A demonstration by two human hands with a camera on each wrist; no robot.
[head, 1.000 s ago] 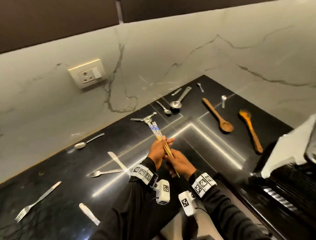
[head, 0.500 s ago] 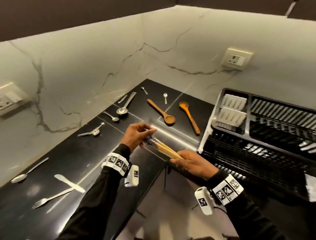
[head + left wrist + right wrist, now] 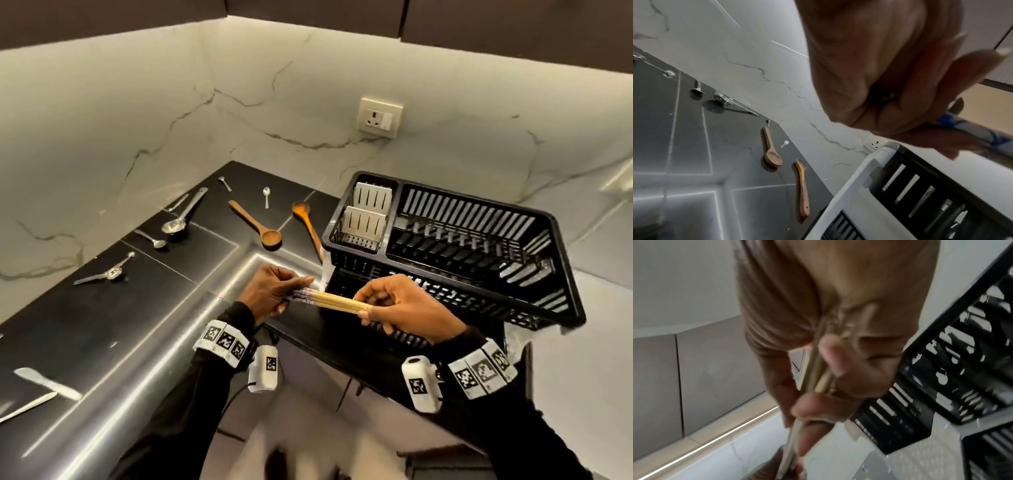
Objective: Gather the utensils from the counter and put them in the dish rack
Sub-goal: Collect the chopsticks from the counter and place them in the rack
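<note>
Right now I see the chopsticks (image 3: 337,302) held level as one bundle between both hands, in the air just in front of the rack (image 3: 455,253) and not yet inside it. My left hand (image 3: 274,291) is curled round the patterned blue-and-white ends, fingers and thumb closed on them; the left wrist view shows that patterned end poking out of the fist (image 3: 972,128). My right hand (image 3: 404,305) pinches the plain bamboo ends, thumb on top and fingers wrapped beneath, and the right wrist view shows the sticks (image 3: 818,369) running through that grip.

Left of the rack, on the black counter (image 3: 102,329), two wooden spoons (image 3: 255,223) lie near each other; the handle of the orange one (image 3: 308,222) runs right up to the rack's corner. Farther left of the rack lie a ladle (image 3: 183,214), a teaspoon (image 3: 152,240) and a small steel tool (image 3: 106,272). Two more small spoons (image 3: 266,196) sit by the wall behind the wooden ones. Well left of the rack, at the picture's edge, I make out a knife (image 3: 46,383). Above the rack a socket (image 3: 379,117) sits on the marble wall.
</note>
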